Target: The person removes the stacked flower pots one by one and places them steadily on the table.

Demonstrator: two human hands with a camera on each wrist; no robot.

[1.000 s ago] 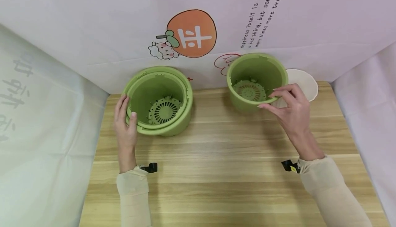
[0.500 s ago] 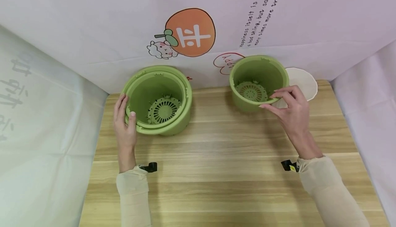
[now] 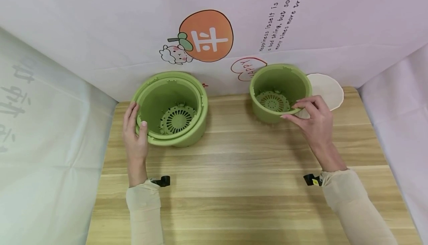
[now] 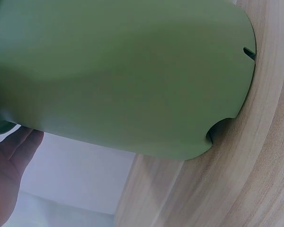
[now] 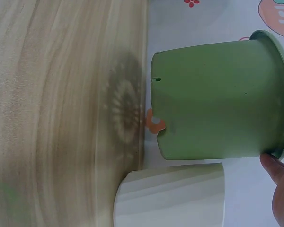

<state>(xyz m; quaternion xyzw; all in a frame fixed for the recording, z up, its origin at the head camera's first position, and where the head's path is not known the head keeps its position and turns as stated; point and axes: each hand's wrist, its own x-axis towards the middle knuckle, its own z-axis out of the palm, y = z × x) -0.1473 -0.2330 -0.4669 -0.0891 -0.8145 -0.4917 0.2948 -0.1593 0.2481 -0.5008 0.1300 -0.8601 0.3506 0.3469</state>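
Lowered slightly over the desk (image 3: 234, 200) since a second ago, apart from nested pots (image 3: 158, 105) touched by a relaxed left hand (image 3: 136, 137), likely for steadiness: single pot (image 5: 213, 106), pinched at its rim in the grip of the right hand (image 3: 315, 122), beside a white pot (image 3: 329, 89).

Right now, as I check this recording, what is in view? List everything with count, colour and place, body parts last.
Wooden table: one, light brown, across the lower view
Outer plant pot: one, green, on the table, left
Inner plant pot: one, green, nested in the outer one
Single plant pot: one, green, held above the table, right
Fluted container: one, white, back right, partly hidden
Back sheet: one, white, behind the pots
Fruit print: one in full, orange, on that sheet
Wrist devices: two, black, one at each wrist
Sleeves: two, cream, both forearms
Left hand: one, bare, against the outer plant pot
Right hand: one, bare, pinching the single plant pot's rim
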